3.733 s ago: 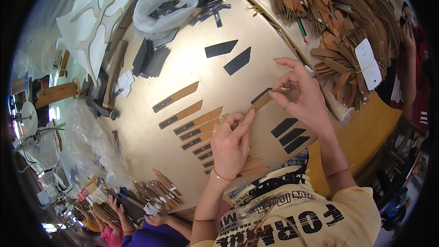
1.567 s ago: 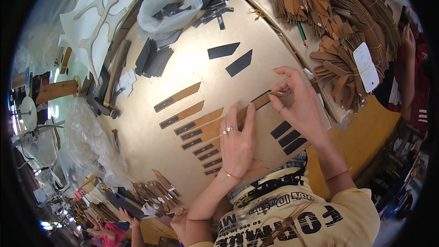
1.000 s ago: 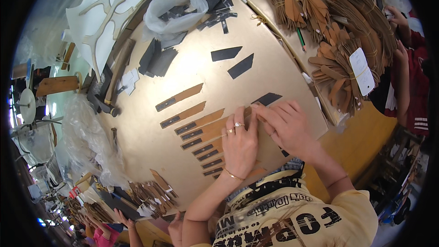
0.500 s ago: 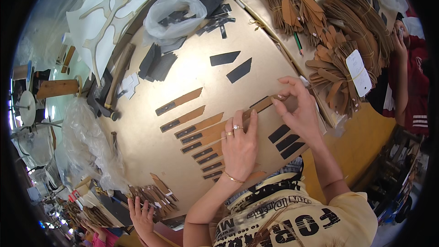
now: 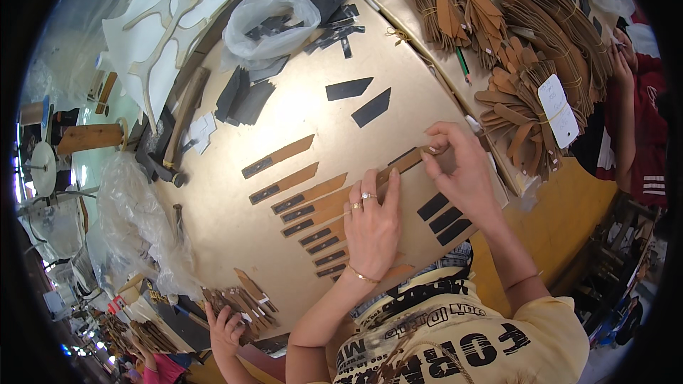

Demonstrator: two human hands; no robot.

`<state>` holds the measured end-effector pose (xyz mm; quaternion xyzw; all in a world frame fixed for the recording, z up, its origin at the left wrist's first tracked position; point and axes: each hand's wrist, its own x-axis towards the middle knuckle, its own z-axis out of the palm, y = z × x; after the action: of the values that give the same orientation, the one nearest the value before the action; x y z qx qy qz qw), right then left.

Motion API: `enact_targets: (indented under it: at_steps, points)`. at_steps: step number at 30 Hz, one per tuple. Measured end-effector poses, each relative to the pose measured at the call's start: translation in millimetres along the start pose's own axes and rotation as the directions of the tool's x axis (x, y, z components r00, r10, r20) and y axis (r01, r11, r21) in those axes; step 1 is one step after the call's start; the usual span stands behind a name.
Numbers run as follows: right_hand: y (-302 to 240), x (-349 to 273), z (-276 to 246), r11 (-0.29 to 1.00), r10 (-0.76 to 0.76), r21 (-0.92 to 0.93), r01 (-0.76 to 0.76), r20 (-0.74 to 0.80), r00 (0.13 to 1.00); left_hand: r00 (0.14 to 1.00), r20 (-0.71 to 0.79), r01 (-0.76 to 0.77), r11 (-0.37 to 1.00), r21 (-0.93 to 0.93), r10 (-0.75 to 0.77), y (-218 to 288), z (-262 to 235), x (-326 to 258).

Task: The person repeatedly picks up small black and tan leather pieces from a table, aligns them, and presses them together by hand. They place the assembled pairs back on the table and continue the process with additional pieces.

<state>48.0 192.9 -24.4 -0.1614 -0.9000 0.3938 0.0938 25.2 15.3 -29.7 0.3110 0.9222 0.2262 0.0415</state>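
Observation:
My left hand lies over the brown strips with its fingers stretched out, the index fingertip pressing on one brown leather strip. At that strip's upper right end, my right hand pinches it between thumb and fingers. Part of a black edge shows along the strip. To the left of my left hand runs a slanting row of several brown leather strips, each with a black patch at its left end. Several plain black pieces lie below my right hand. Two more black pieces lie farther up the board.
A hammer lies at the left, near a clear plastic bag. Bundled brown leather pieces fill the far right. A plastic bag of black scraps sits at the back. Another person's hand touches strips at lower left.
The other person's hand at lower left has curled from spread fingers onto the strips there. My two hands stay almost in place on the brown leather strip.

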Motion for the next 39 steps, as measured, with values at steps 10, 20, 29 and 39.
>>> enact_targets:
  at_steps: [10,20,29,39]
  points:
    - [-6.5,-20.4,7.6,0.862,-0.316,-0.444,0.243,-0.097,0.944,0.983,-0.035,0.130,0.821,-0.556,-0.180,-14.7,-15.3,6.1]
    - [-28.6,-35.8,37.6,0.952,-0.284,-0.138,0.275,-0.046,0.958,0.985,-0.034,0.113,0.773,-0.624,-0.171,-13.8,-25.1,11.8]
    - [-25.3,-12.7,22.0,0.935,0.178,0.285,-0.213,0.146,0.973,0.944,-0.202,0.091,0.795,-0.600,-0.260,-19.6,-16.4,19.3]
    - [-22.1,-0.9,10.1,0.947,0.213,0.184,-0.263,0.251,0.944,0.973,-0.144,0.124,0.938,-0.324,-0.178,-21.1,-1.0,30.7]
